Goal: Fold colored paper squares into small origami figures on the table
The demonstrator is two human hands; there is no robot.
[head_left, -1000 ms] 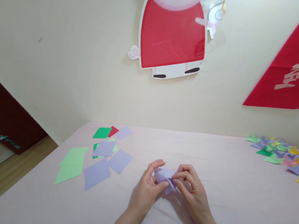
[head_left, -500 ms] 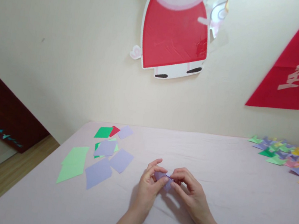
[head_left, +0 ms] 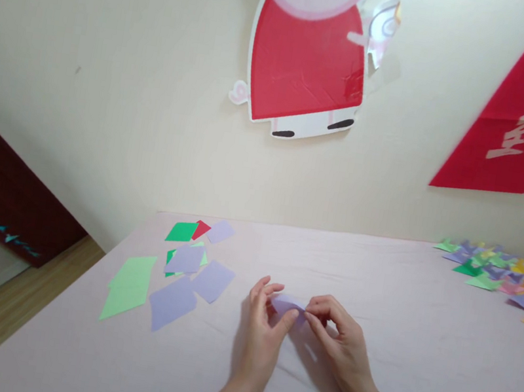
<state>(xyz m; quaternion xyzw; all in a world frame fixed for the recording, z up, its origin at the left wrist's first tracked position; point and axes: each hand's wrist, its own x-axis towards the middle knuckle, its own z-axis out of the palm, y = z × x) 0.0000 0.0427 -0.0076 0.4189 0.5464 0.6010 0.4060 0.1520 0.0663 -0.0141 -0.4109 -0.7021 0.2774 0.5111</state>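
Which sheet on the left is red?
The red sheet at the back, between a dark green sheet and a purple sheet; the others are green or purple.

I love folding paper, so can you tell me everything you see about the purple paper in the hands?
The purple paper looks thin, matte and folded, but part of its shape is hidden. It sits crosswise between the hands: the left hand holds its left side and the right hand pinches its right end. It's over the pale cloth; I can't tell if it touches it.
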